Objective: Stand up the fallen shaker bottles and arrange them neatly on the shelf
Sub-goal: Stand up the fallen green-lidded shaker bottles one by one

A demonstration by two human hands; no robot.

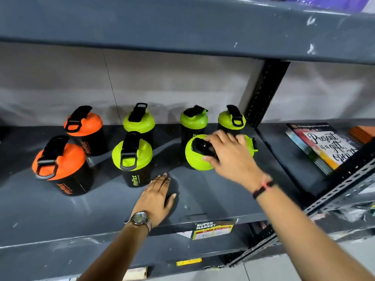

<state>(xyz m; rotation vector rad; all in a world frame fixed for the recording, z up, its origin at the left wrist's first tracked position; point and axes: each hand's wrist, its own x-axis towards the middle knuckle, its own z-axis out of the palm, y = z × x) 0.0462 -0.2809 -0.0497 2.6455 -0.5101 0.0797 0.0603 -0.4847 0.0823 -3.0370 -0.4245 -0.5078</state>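
Observation:
Several shaker bottles with black bodies stand on the dark grey shelf (203,199). Two with orange lids stand at the left, one in front (58,163) and one behind (85,128). Green-lidded bottles stand in the middle front (132,157), middle back (139,120) and back right (193,120) (231,118). One more green-lidded bottle (197,157) sits at the front right, its lid tipped toward me. My right hand (229,153) grips its black cap and covers most of it. My left hand (158,193) lies flat on the shelf, palm down, fingers apart, holding nothing.
A stack of notebooks (324,147) with a lettered cover lies on the neighbouring shelf to the right, past the black perforated upright (263,92). Another shelf board (182,29) hangs close overhead. A yellow price tag (213,230) hangs on the shelf's front edge.

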